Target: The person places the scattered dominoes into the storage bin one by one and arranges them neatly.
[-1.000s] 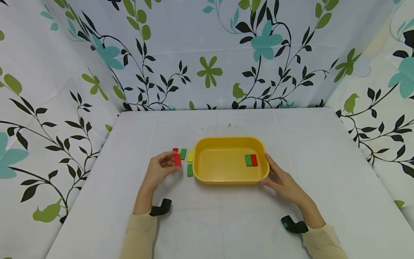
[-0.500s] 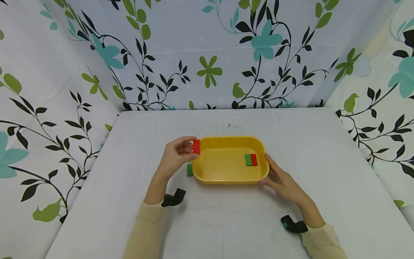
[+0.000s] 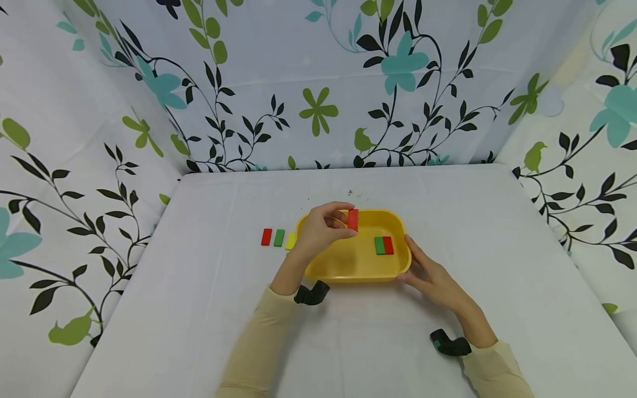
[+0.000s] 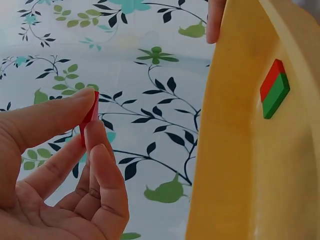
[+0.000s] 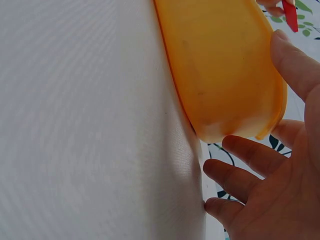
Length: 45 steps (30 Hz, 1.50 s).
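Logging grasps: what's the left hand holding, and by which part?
The left hand pinches a flat red rectangular tile by its two short ends.

Wht tbl [image 3: 458, 221] w/ dk specks [image 3: 350, 193], leaf-print cloth [image 3: 269, 50] bhd.

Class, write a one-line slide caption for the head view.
Left hand pinches a red tile above the yellow tray; right hand touches the tray's end.

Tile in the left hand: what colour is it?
Red; the tile shows best in the head view.
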Tool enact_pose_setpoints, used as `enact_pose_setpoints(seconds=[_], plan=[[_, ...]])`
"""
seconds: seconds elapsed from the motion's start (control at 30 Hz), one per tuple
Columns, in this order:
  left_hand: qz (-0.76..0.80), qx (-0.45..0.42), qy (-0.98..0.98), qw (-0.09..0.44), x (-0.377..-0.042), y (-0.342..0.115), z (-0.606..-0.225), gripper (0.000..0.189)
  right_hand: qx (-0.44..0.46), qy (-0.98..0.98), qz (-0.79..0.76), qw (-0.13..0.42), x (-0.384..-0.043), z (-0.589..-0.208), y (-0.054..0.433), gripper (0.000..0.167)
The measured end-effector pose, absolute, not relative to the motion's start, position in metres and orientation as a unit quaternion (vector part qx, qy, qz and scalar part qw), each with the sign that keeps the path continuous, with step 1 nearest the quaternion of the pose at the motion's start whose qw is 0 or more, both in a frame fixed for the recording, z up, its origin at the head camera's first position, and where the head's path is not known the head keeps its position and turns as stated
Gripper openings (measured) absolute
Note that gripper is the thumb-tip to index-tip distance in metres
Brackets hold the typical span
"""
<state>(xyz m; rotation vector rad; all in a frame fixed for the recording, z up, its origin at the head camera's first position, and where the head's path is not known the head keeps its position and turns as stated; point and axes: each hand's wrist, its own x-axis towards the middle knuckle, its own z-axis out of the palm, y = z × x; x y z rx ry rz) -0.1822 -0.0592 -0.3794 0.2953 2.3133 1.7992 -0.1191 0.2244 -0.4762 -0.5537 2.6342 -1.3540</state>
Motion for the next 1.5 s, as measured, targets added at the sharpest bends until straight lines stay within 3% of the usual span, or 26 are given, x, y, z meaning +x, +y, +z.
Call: enact_pose_setpoints(seconds=[0.67, 1.17, 1.5], plan=[[0.562, 0.004, 0.822, 0.095, -0.2, -0.01, -0.421, 0.046, -0.18, 0.877, -0.44, 0.069, -0.122, -0.476, 0.222, 0.087], [0.521, -0.057, 0.846, 0.096, -0.195, 0.01, -0.44, 0.049, -0.178, 0.877, -0.441, 0.07, -0.121, -0.477, 0.222, 0.087], [0.481, -0.043, 0.87, 0.099, -0.193, 0.014, -0.442, 0.048, -0.176, 0.878, -0.439, 0.067, -0.12, -0.475, 0.222, 0.086]])
